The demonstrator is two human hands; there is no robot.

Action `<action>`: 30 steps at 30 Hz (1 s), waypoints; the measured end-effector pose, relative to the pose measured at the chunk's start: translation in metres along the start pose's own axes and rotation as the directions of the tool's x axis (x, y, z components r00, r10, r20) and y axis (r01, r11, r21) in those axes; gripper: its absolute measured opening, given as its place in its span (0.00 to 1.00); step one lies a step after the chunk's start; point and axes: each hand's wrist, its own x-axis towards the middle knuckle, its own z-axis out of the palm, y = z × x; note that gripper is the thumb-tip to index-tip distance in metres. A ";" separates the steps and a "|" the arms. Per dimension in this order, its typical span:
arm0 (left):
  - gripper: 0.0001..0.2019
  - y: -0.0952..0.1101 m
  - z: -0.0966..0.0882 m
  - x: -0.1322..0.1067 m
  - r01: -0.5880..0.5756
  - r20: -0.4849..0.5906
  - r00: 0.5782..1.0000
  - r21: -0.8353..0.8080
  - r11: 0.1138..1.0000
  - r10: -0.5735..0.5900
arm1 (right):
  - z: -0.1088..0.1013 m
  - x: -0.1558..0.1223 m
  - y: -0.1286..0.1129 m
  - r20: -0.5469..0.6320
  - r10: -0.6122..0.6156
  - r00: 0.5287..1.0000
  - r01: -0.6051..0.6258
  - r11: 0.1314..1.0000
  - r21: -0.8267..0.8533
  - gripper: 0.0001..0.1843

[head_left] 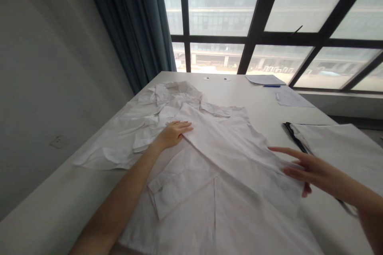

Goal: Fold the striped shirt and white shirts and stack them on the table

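My left hand (172, 135) lies flat and open on the white shirt (227, 155), gripping nothing, with one sleeve (179, 183) folded across the shirt's front, while my right hand (302, 169) hovers open, fingers spread, holding nothing. The shirt's far part (125, 139) lies crumpled on the white table (269, 103), its near hem cut off below my view, and white on white hides some edges

Left hand (172, 135) flat on a white collared shirt (227, 211), right hand (311, 171) open just above its edge
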 end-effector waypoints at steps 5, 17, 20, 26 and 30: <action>0.27 -0.006 0.003 -0.001 0.029 -0.075 0.997 -0.038 0.999 -0.032 | 0.007 -0.007 0.001 0.258 0.095 0.961 -0.089 0.995 -0.033 0.32; 0.30 -0.004 0.005 -0.002 0.212 -0.149 0.969 0.075 0.974 -0.199 | 0.038 0.015 0.005 0.349 0.118 0.930 -0.087 0.991 -0.104 0.17; 0.30 -0.006 0.005 -0.001 0.251 -0.168 0.956 0.054 0.966 -0.239 | 0.038 0.021 0.016 0.274 0.085 0.958 -0.056 0.992 -0.110 0.13; 0.27 -0.017 -0.002 -0.005 0.384 -0.201 0.902 -0.030 0.923 -0.382 | 0.040 0.025 0.015 0.274 0.009 0.962 0.017 0.996 -0.093 0.08; 0.27 -0.030 -0.008 -0.010 0.429 -0.195 0.880 -0.065 0.901 -0.433 | 0.041 0.025 0.009 0.251 -0.012 0.968 0.032 0.997 -0.074 0.08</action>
